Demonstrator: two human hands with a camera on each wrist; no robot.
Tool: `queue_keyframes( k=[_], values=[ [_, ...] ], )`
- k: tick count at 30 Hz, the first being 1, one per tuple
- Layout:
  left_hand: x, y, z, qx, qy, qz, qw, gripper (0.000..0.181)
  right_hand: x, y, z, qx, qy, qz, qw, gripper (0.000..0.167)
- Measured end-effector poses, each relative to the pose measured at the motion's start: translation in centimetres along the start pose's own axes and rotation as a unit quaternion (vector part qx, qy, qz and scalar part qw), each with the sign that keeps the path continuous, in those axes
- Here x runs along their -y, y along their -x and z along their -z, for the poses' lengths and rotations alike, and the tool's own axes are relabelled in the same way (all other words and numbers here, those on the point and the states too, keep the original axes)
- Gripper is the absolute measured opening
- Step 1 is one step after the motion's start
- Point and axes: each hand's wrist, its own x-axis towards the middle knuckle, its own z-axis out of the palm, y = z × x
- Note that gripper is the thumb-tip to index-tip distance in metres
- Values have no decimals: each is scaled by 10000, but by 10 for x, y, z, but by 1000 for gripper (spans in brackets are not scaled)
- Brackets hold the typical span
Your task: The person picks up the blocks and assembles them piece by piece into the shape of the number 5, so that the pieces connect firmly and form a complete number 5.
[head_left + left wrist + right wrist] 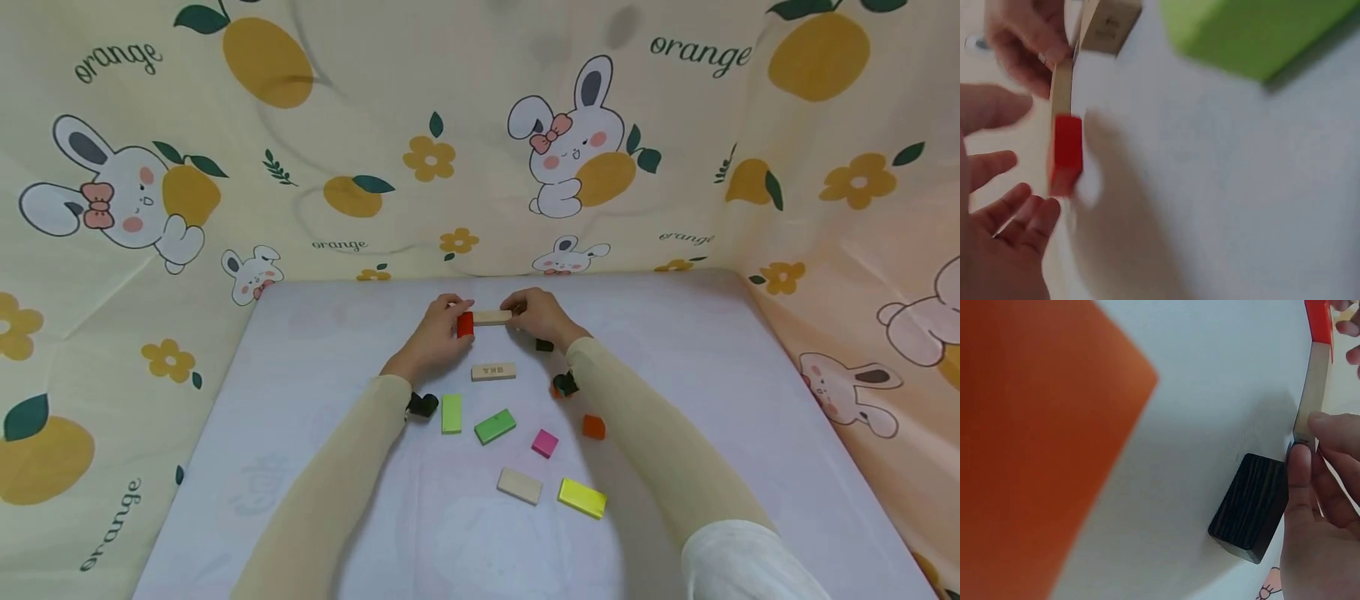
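Head: the plank (492,317) is pinched at one end by the right hand (543,313), the red block (465,324) at the plank's nine o'clock. Left wrist: the left hand's (1009,240) fingers are spread loosely, so the red block could be tipped by a nudge. Right wrist: the black block (1249,503), at the right hand's nine o'clock, could be knocked by a knuckle.

One end of a pale wooden block (1314,384) is pinched by the right hand (1321,534); the other is met by a red block (1319,322), near the left hand (1350,327). A black block (1249,500) and a blurred orange block (1041,419) are also seen.
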Motion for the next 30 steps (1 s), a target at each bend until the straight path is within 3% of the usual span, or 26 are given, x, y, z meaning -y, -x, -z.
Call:
queue_keyframes(
  k=[3, 9, 17, 21, 30],
  values=[
    [-11, 4, 0, 194, -527, -294, 9980, 63, -1, 0, 1, 10, 30, 13, 10000, 32],
    [-21, 8, -4, 282, -1171, -492, 9915, 58, -1, -1, 0, 8, 37, 40, 10000, 32],
    [-26, 9, -9, 268, -2232, -755, 9715, 50, -2, 0, 0, 40, 5, -66, 10000, 34],
    [-28, 9, -10, 286, -2418, -839, 9663, 51, -4, -1, 0, 22, 21, -113, 9999, 34],
    [-28, 11, -11, 253, -2412, -795, 9669, 52, -5, -1, -2, -32, -42, -58, 10000, 33]
  ],
)
